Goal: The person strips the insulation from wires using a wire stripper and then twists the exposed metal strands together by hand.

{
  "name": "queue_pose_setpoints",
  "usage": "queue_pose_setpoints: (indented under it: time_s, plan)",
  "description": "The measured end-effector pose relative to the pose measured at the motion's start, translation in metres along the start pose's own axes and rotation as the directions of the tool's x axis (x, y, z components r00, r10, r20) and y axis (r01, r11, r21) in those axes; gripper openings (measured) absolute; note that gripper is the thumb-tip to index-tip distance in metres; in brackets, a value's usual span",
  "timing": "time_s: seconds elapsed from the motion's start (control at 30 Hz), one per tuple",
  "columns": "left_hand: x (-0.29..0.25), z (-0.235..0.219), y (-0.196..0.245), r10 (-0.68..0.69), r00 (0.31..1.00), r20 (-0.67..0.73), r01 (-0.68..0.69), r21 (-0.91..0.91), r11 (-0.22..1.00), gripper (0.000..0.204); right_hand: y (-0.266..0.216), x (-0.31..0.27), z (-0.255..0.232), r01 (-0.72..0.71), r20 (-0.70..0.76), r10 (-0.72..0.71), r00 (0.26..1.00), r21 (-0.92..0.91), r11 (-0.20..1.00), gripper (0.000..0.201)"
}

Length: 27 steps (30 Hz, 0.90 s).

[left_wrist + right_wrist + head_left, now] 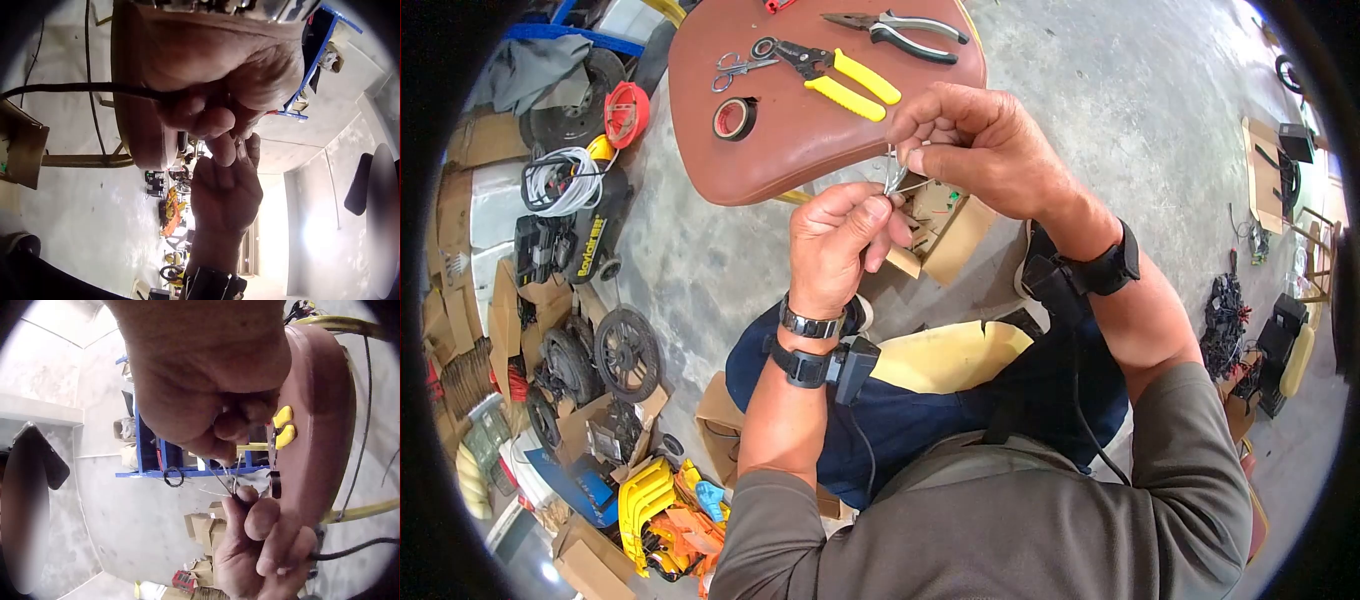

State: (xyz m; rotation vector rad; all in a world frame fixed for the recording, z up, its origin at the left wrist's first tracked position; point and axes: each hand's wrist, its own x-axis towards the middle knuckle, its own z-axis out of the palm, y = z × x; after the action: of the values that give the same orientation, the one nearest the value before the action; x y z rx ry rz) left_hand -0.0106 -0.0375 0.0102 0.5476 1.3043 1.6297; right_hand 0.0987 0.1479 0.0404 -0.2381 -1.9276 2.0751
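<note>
Several thin, pale wires point(895, 180) fan out of a dark cable point(350, 549) between my two hands, just off the front edge of a brown padded seat point(830, 150). My left hand point(835, 240) pinches the cable's end between thumb and fingers, and the rest of the cable trails away behind it. From above, my right hand point(990, 150) pinches the tip of one wire with thumb and index finger. In the right wrist view the wires spread in different directions above the left thumb. Curled fingers cover the pinch in the left wrist view.
On the seat lie wire strippers point(866, 76) with yellow handles, pliers point(884, 24), scissors point(750, 68) and a roll of black tape point(749, 118). An open cardboard box point(960, 240) stands on the floor below my hands. Wheels point(626, 354) and boxes crowd the left side.
</note>
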Motion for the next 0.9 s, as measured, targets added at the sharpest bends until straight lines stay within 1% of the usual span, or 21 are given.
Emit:
queue_pose_setpoints:
  time_s: [0.03, 0.13, 0.23, 0.33, 0.37, 0.43, 0.47, 0.53, 0.57, 0.67, 0.7, 0.8, 0.9]
  plan:
    - [0.000, 0.000, 0.002, -0.007, 1.000, 0.001, 0.007, 0.031, 0.999, 0.022, 0.000, 0.000, 0.000, 0.003, 0.002, -0.003, 1.000, 0.003, 1.000, 0.017]
    - [0.000, -0.002, 0.007, -0.012, 0.999, 0.034, 0.009, 0.086, 0.996, 0.021, 0.000, -0.001, -0.002, 0.048, 0.016, -0.046, 0.999, -0.096, 0.994, 0.017]
    - [0.000, -0.003, 0.009, -0.017, 0.998, 0.056, 0.011, 0.116, 0.993, 0.020, -0.005, -0.002, -0.004, 0.019, 0.040, -0.014, 0.999, -0.147, 0.989, 0.016]
    - [0.000, -0.004, 0.009, -0.005, 0.999, 0.041, -0.002, 0.151, 0.988, 0.020, -0.004, -0.002, -0.005, -0.022, 0.020, 0.026, 0.999, -0.151, 0.988, 0.013]
    - [0.000, -0.005, 0.010, 0.001, 0.999, 0.032, -0.007, 0.164, 0.986, 0.019, -0.003, -0.002, -0.007, -0.028, -0.003, 0.028, 1.000, -0.118, 0.993, 0.013]
    - [-0.003, -0.003, 0.012, 0.057, 0.998, 0.016, -0.059, 0.217, 0.974, 0.019, -0.001, 0.000, -0.012, -0.038, -0.048, 0.035, 0.998, -0.053, 0.998, 0.013]
    - [-0.003, -0.002, 0.012, 0.084, 0.996, 0.009, -0.083, 0.242, 0.967, 0.018, -0.001, 0.001, -0.015, -0.073, -0.051, 0.070, 0.996, -0.050, 0.996, 0.013]
    - [-0.004, -0.001, 0.008, 0.108, 0.994, -0.016, -0.102, 0.229, 0.968, 0.017, -0.006, 0.000, -0.021, -0.142, -0.057, 0.140, 0.989, -0.040, 0.989, 0.015]
    - [-0.004, -0.001, 0.007, 0.120, 0.992, -0.028, -0.111, 0.223, 0.968, 0.017, -0.012, 0.000, -0.025, -0.205, 0.008, 0.207, 0.978, -0.107, 0.973, 0.019]
    - [-0.003, 0.000, 0.006, 0.139, 0.990, -0.017, -0.130, 0.259, 0.957, 0.016, -0.017, -0.003, -0.021, -0.288, 0.097, 0.304, 0.948, -0.146, 0.946, 0.021]
    - [-0.003, 0.000, 0.006, 0.135, 0.991, -0.013, -0.127, 0.270, 0.955, 0.015, -0.011, -0.003, -0.020, -0.279, 0.122, 0.293, 0.948, -0.117, 0.953, 0.021]
    - [-0.003, 0.002, 0.007, 0.125, 0.992, -0.012, -0.116, 0.291, 0.950, 0.015, -0.009, -0.001, -0.017, -0.308, 0.215, 0.328, 0.920, -0.120, 0.944, 0.019]
    - [-0.005, 0.001, 0.006, 0.113, 0.993, -0.015, -0.105, 0.284, 0.953, 0.015, -0.004, -0.001, -0.013, -0.286, 0.207, 0.305, 0.930, -0.114, 0.951, 0.016]
